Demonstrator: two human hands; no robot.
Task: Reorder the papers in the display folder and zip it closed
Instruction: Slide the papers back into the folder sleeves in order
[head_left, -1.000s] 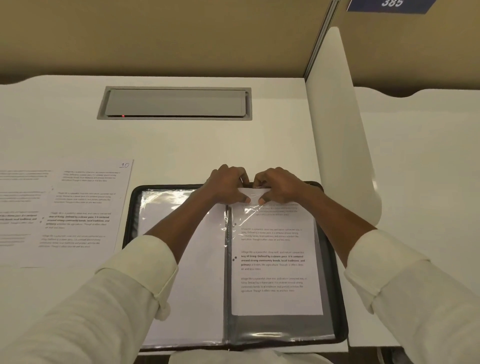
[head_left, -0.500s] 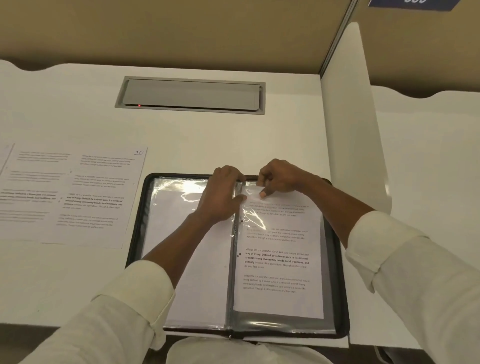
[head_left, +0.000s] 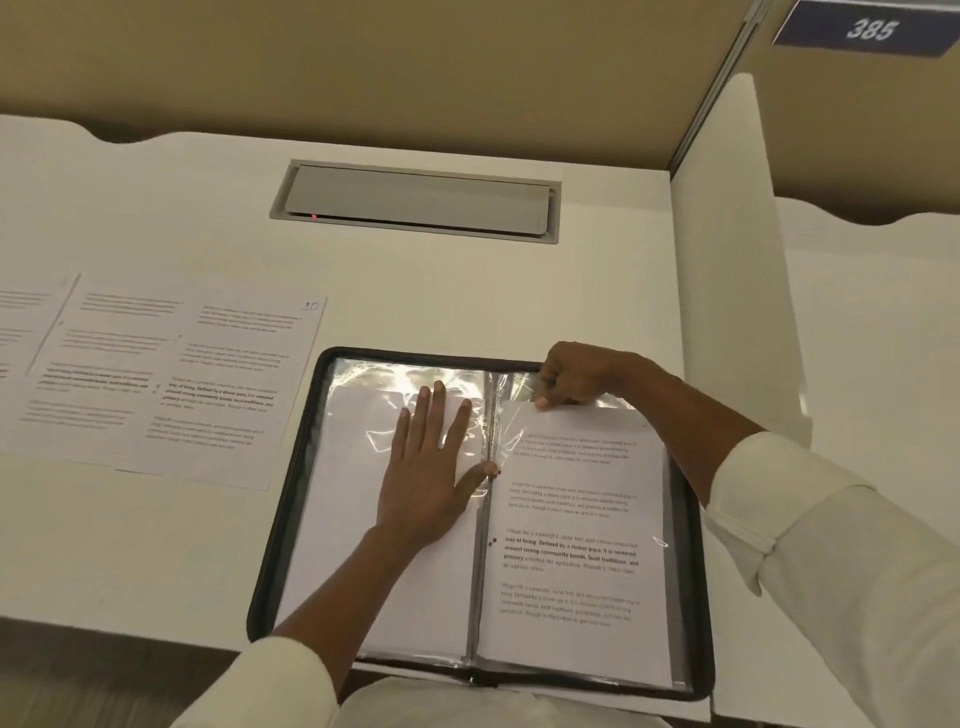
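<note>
Your left hand (head_left: 431, 467) lies flat, fingers spread, pinning the open folder (head_left: 284, 519) to the bench (head_left: 467, 296). Your right hand (head_left: 574, 375) pinches the top edge of the paper (head_left: 576, 551), probably to seat it in its sleeve.

There is one camera, worn on the person's head. It looks forward and down at the white desk (head_left: 156, 545). It is close: the open display folder (head_left: 415, 356) fills the low middle, and bold words on its printed sheet (head_left: 576, 551) can be read. The left hand (head_left: 428, 467) and right hand (head_left: 576, 374) reach in from the bottom edge. The tan wall panel (head_left: 363, 67) and a blue sign (head_left: 867, 28) sit at the top. The view is wide, so the white divider (head_left: 727, 260) leans.
</note>
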